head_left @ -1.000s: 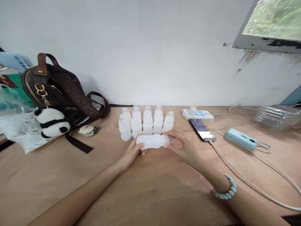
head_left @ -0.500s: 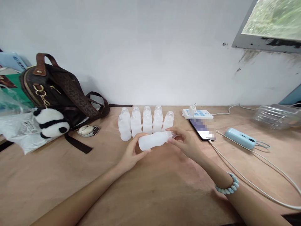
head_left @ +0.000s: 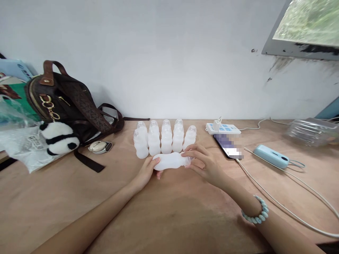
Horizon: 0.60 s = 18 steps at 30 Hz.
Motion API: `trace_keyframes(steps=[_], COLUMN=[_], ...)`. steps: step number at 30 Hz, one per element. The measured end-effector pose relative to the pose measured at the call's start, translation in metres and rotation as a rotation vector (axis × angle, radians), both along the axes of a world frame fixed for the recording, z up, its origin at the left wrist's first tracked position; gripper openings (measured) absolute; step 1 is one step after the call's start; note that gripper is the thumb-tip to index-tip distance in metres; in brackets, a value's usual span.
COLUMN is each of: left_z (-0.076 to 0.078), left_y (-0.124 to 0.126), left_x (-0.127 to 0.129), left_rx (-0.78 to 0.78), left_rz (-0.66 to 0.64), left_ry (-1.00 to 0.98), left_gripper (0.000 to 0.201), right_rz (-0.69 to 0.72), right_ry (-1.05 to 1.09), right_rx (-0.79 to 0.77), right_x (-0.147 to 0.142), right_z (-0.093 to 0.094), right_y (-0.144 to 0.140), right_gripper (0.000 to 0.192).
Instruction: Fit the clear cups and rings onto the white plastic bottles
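Bottle (head_left: 171, 161) lay sideways betw. both hands; left hand (head_left: 146, 172) gripped base to steady it, right hand (head_left: 205, 164) pinched cap end; other bottles (head_left: 164, 138) stood upright behind, on tabletop (head_left: 169, 211).

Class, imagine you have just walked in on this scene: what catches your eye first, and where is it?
First, the two hands at the table's middle: the left hand and right hand hold a white bottle sideways between them. Just behind stands a cluster of bottles. At far left, a brown bag with a panda toy leans by the wall.
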<state>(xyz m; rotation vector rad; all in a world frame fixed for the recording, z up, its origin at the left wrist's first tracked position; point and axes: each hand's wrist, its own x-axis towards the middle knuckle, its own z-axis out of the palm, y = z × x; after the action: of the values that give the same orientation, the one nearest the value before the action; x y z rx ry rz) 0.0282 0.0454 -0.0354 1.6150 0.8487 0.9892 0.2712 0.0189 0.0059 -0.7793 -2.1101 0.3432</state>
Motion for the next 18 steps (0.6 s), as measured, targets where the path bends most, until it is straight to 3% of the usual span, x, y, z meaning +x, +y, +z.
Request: trace_keyframes(steps=[3, 6, 9, 12, 15, 18], left_z=[0.001, 0.002, 0.006, 0.012, 0.016, 0.012], left_y=[0.0, -0.002, -0.009, -0.017, -0.022, -0.02], left_x=[0.0, 0.001, 0.003, 0.003, 0.003, 0.002], left_rx=[0.006, 0.02, 0.096, 0.28, 0.355, 0.284], left_rz=[-0.009, 0.021, 0.065, 0.092, 0.09, 0.082], left_ry=[0.009, 0.004, 0.018, 0.149, 0.241, 0.181], left_gripper=[0.055, 0.041, 0.039, 0.044, 0.044, 0.038], right_rz=[-0.007, -0.063, -0.188, -0.251, -0.226, -0.134], right_ry=[-0.001, 0.022, 0.086, 0.159, 0.154, 0.124], right_rx=[-0.017, -0.104, -0.291, -0.501, -0.599, -0.562], right_x=[0.0, -0.001, -0.002, -0.002, 0.0, 0.004], right_z=[0.0, 0.001, 0.0, -0.002, -0.002, 0.0], right_y=[-0.001, 0.0, 0.003, 0.005, 0.006, 0.006], right_gripper=[0.024, 0.027, 0.026, 0.025, 0.037, 0.041])
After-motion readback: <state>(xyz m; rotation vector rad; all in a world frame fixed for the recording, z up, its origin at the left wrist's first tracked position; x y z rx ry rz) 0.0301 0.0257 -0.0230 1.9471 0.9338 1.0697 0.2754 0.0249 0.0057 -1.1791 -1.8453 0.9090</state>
